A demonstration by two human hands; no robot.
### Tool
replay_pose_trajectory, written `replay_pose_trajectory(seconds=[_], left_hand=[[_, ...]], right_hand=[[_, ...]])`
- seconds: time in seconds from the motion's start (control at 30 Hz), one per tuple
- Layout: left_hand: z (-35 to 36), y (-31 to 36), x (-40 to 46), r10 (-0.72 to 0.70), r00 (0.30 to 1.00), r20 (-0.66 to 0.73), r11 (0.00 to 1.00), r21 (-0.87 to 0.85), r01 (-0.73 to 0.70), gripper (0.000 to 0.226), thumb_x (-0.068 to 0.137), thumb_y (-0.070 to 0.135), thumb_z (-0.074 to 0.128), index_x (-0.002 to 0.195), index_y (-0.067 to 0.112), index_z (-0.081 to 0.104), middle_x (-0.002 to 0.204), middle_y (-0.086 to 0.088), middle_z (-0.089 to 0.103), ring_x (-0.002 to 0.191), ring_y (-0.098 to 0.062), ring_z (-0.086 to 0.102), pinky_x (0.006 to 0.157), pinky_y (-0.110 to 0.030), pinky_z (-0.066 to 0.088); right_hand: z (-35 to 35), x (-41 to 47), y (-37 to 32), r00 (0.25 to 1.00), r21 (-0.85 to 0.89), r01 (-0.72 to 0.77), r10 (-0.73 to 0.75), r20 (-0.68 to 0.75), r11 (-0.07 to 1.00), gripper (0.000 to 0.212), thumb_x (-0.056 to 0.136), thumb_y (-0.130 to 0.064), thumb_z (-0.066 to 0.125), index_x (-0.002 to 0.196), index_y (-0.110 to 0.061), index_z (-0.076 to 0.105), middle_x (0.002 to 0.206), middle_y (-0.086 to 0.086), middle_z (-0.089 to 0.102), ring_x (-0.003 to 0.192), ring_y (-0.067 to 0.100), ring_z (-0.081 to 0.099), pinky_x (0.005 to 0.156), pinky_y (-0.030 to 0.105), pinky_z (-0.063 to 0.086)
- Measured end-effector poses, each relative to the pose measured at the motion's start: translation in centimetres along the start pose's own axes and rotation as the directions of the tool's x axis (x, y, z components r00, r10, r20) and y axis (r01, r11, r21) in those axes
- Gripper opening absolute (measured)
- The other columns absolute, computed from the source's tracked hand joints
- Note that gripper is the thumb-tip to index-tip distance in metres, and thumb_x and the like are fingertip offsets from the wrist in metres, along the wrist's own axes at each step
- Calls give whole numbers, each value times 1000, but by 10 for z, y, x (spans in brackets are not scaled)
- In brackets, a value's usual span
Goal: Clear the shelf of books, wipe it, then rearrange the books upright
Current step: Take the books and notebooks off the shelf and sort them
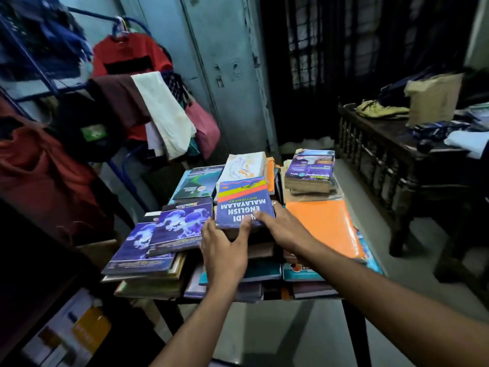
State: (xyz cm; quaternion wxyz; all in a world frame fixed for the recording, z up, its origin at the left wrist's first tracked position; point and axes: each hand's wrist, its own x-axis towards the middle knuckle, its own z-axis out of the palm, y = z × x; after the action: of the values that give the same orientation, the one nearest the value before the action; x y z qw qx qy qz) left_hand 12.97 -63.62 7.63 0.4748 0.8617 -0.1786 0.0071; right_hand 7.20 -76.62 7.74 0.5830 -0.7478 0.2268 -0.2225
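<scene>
Both hands are on a thick blue paperback dictionary (244,203) that lies flat on top of the middle pile of books on a small dark table (354,324). Its cover is deep blue at the near end, with a red band, a yellow band and a strip of lighter blue beyond; seen from here the print is upside down and reads "HINDI ENGLISH MALAYALAM DICTIONARY" in white and yellow capitals, the first word partly hidden under the fingers. The left hand (225,250) grips the near edge of the dictionary, thumb curled onto the cover and fingers wrapped against the page block. The right hand (284,229) grasps the near right corner, thumb on the cover and fingers down the side; a ring shows on one finger.

To the left of it sit two purple-blue paperbacks with pale cloudy figures (169,231), overlapping one another atop a stack of thicker volumes; their small print is too blurred to read. Beyond them lies a dark green and teal paperback (197,182), and just behind the dictionary a cream-covered book with an orange sketch (244,165). To the right a plain orange folder (326,225) lies flat, and at the far right corner stands a short stack topped by a purple book (311,165) marked "2014".

Behind the table, a blue clothes rack (127,178) carries a red shirt and a cream cloth.
</scene>
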Motion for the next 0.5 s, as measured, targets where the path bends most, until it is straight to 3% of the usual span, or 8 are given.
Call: replay_pose_trajectory(seconds=[0.07,0.17,0.27,0.37,0.43,0.5], left_hand=[[0,3,-5,100,995,18,994,34,-101,99,86,70,54,158,11,21,164,-8,21,152,-26,14,125,-44,12],[8,16,-17,267,959,93,957,94,-276,99,80,77,46,154,13,32,160,-6,28,149,-24,18,124,-48,8],[24,33,-26,289,921,260,911,222,-348,96,87,73,50,156,12,25,162,-5,25,152,-23,11,125,-45,-5],[40,37,-31,337,817,468,764,372,-527,81,89,74,47,154,28,34,163,3,27,153,-15,12,120,-55,-17],[43,38,-33,323,780,536,671,452,-589,70,89,71,49,148,33,44,163,7,24,153,-15,11,120,-59,-13],[37,41,-33,345,772,534,612,496,-616,61,90,66,54,140,33,52,162,10,26,150,-15,19,124,-54,2]], right_hand=[[-10,-1,-1,1000,25,-9,9,-12,1000,29,95,-38,61,120,-25,62,118,-5,71,100,15,66,80,33,52],[-39,-12,-1,997,63,3,2,-79,998,41,81,-42,62,117,-22,63,114,-7,72,104,14,67,91,37,53],[-73,-27,6,985,45,28,-20,-170,999,27,90,-23,66,116,-22,61,110,-9,71,100,11,65,82,26,49],[-102,-38,20,969,35,20,-10,-246,999,40,93,-3,63,119,-29,49,110,-8,66,93,4,62,78,16,46],[-113,-44,30,979,-68,-45,30,-204,997,41,92,-2,63,124,-25,50,110,-9,67,97,11,66,74,16,46],[-116,-46,44,984,-322,-123,72,-166,939,51,93,-13,66,140,-19,48,124,-4,62,118,25,60,88,26,44]])
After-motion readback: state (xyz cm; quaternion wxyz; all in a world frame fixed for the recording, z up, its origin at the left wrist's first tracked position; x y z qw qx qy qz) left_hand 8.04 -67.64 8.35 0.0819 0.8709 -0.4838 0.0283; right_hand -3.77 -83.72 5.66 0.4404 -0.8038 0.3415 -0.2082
